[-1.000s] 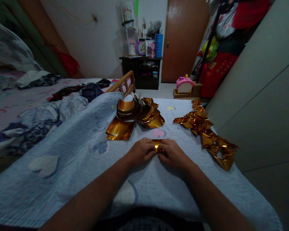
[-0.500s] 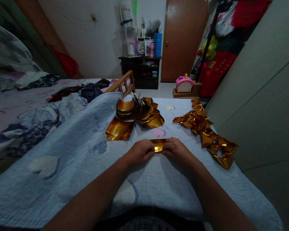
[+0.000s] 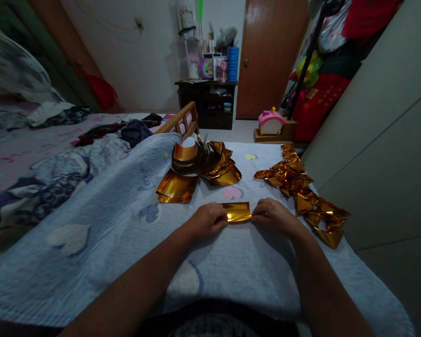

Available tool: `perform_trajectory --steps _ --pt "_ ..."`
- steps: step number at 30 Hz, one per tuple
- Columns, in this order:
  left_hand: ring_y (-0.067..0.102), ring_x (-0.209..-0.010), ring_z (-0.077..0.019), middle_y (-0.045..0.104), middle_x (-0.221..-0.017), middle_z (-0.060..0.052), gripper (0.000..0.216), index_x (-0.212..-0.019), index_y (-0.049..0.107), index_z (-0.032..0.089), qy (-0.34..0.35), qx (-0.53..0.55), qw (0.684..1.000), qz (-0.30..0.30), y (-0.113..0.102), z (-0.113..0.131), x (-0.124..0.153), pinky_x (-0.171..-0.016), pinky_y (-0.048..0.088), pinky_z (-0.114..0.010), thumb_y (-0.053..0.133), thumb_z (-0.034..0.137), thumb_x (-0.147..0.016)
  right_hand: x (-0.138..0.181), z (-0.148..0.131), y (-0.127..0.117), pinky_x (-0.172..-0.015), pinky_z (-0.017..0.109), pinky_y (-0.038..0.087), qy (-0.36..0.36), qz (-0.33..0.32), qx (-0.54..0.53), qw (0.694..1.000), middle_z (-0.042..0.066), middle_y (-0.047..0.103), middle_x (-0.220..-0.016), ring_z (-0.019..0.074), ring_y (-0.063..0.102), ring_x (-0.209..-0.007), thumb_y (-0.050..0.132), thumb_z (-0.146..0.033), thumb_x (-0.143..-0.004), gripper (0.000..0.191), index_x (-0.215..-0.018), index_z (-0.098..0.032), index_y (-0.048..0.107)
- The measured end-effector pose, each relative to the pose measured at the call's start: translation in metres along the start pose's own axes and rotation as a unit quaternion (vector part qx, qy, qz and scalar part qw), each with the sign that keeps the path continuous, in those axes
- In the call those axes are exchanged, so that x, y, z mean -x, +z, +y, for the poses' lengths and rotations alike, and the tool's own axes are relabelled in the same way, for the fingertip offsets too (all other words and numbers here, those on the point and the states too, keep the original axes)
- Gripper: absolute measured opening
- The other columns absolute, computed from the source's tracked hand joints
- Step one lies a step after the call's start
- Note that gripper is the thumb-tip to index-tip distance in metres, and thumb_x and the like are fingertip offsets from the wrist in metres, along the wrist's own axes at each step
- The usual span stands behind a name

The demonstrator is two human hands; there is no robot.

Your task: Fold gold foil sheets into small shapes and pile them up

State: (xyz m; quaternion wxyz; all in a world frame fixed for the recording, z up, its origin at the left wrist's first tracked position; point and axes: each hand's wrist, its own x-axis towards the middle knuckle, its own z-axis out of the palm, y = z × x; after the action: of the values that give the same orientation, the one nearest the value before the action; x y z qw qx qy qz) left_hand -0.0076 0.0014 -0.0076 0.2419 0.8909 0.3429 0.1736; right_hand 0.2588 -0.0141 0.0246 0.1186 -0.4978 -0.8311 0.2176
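A folded strip of gold foil paper (image 3: 237, 212) lies between my hands, just above the light blue blanket (image 3: 231, 262). My left hand (image 3: 208, 220) is closed on its left end, thumb below and fingers on top. At the strip's lower right corner, the closed fingertips of my right hand (image 3: 273, 216) pinch the edge; most of that end is uncovered. Beyond my left hand sits a fanned stack of gold foil sheets (image 3: 178, 185), curved and overlapping. To the right of my right hand runs a pile of folded gold foil pieces (image 3: 303, 189).
A wooden bed rail (image 3: 182, 119) stands behind the stack. Rumpled clothes (image 3: 136, 131) cover the bed at left. A pale cabinet (image 3: 382, 164) closely borders the right side. Further back are a dark shelf unit (image 3: 206, 105) and a pink toy (image 3: 271, 122).
My right hand has slid rightward along the foil strip to its corner, so more of the strip shows. My left hand keeps its hold. The view has shifted slightly.
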Motion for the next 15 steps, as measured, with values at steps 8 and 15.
perform_trajectory --steps 8,15 --pt "0.059 -0.080 -0.0179 0.066 -0.080 -0.003 0.005 -0.080 0.064 0.018 -0.006 -0.003 1.000 0.003 0.001 0.001 0.000 -0.074 0.043 -0.030 0.060 0.016 -0.083 -0.004 -0.020 0.017 -0.087 0.036 0.045 -0.050 0.022 -0.022 0.998 0.008 0.068 -0.105 0.0233 0.058 -0.098 0.075 -0.018 -0.075 0.024 -0.097 -0.020 0.068" --pt "0.059 -0.079 -0.0179 0.065 -0.082 -0.004 0.005 -0.081 0.064 0.018 -0.017 -0.004 1.000 0.002 -0.002 0.004 0.000 -0.073 0.043 -0.030 0.059 0.015 -0.081 -0.010 -0.020 0.021 -0.076 0.030 0.043 -0.033 0.006 -0.045 0.998 0.005 0.068 -0.084 0.0180 0.059 -0.082 0.059 -0.011 -0.085 0.015 -0.077 -0.019 0.070"
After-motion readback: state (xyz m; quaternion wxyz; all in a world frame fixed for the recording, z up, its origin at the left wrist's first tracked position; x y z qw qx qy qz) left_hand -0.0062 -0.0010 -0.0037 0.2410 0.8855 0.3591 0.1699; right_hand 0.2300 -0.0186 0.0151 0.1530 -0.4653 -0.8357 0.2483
